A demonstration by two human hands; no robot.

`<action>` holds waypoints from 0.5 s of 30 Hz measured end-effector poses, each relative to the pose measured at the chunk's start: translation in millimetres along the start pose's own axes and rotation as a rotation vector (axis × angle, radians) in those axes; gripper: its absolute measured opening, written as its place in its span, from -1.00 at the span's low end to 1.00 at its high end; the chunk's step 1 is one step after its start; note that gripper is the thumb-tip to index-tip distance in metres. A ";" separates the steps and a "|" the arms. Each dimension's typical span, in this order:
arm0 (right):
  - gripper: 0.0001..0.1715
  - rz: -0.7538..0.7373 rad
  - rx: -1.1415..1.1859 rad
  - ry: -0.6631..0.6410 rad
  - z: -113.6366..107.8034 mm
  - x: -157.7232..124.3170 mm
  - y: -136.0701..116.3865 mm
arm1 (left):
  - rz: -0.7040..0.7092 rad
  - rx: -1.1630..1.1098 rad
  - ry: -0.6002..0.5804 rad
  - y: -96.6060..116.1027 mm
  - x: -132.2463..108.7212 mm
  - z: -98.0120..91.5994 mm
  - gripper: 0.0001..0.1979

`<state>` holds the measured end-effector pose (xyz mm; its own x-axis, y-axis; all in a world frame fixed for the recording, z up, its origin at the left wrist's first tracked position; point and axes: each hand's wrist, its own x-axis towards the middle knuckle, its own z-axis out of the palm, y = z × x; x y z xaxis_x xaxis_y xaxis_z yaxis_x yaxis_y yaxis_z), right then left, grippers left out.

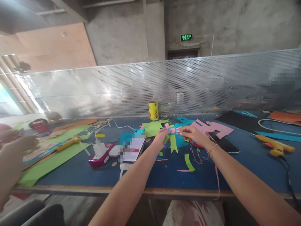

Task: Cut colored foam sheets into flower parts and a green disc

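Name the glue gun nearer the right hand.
The yellow glue gun with the black cord, right of the right hand; the other glue gun lies farther off, left of the left hand, over green paper.

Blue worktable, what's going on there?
A person's left hand holds a small pink, blue and green cut-out piece above the blue worktable, while the right hand pinches at the piece's right edge. A curved green strip lies nearer the person. A yellow glue gun lies off to the right.
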<state>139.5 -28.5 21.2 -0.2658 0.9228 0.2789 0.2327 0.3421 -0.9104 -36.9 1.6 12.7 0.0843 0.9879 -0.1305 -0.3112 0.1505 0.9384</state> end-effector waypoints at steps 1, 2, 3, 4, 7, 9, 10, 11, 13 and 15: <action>-0.75 0.004 -0.008 0.004 -0.1 0.3 0.2 | 0.001 0.003 -0.006 0.0 -0.5 0.0 -0.77; -0.75 0.007 -0.016 0.007 -0.3 0.6 0.4 | 0.004 0.005 -0.011 0.1 -1.3 0.1 -0.78; -0.75 0.009 -0.021 0.008 -0.5 0.9 0.7 | 0.008 0.007 -0.017 0.5 -2.5 0.2 -0.78; -0.75 0.008 -0.024 0.009 -0.9 1.3 1.1 | 0.015 0.006 -0.022 1.0 -3.8 0.4 -0.78; -0.73 0.002 -0.023 0.004 -2.5 2.4 2.9 | 0.036 0.002 -0.022 2.5 -7.4 1.3 -0.75; -0.72 -0.001 -0.031 0.001 -3.3 2.7 3.8 | 0.041 0.006 -0.014 3.1 -8.6 1.7 -0.73; -0.73 0.000 -0.037 -0.002 -3.4 2.5 3.9 | 0.041 0.010 -0.010 3.2 -8.8 1.8 -0.72; -0.73 0.001 -0.044 -0.004 -3.3 2.2 3.7 | 0.040 0.013 -0.008 3.1 -8.8 1.8 -0.72; -0.72 0.002 -0.047 -0.004 -2.8 1.0 2.5 | 0.044 0.019 -0.009 2.7 -8.3 1.3 -0.71; -0.69 0.001 -0.029 0.000 -2.3 -0.3 0.9 | 0.049 0.024 -0.013 2.0 -7.5 0.5 -0.72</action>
<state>141.9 -28.0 21.0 -0.2658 0.9232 0.2775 0.2598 0.3458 -0.9016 -37.6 -5.5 15.8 0.0818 0.9934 -0.0801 -0.2925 0.1008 0.9509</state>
